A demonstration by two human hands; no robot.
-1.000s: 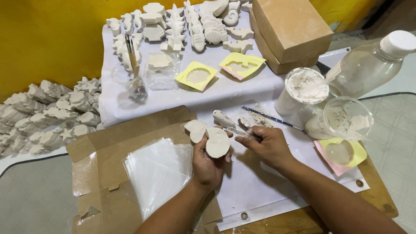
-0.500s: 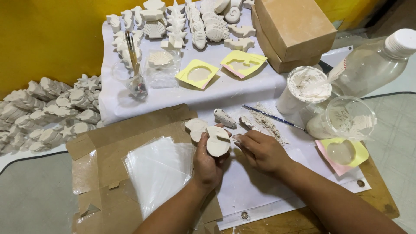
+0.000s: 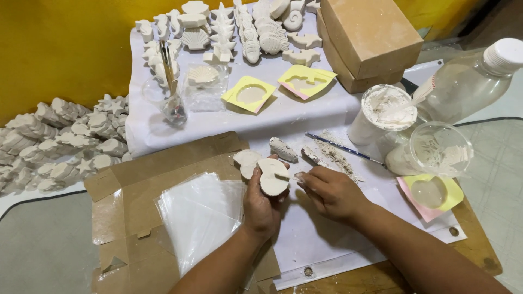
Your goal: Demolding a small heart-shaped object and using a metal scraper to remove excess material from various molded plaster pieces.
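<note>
Head view: left hand (image 3: 261, 204) grips white plaster cast (image 3: 272, 177), above clear plastic sheets (image 3: 199, 215). Right hand (image 3: 329, 190) just right of cast, fingers pinched on small scraper at its edge. Risk: hard scraping chips brittle cast.

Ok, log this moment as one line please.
left hand: holds white plaster piece | right hand: small tool at its edge | nearby: clear plastic sheets, cardboard

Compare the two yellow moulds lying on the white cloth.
The left yellow mould has a round hollow; the right yellow mould has a long, irregular one. The left lies nearer the bagged shell, the right nearer the cardboard box. Both are square, flat and face up.
</note>
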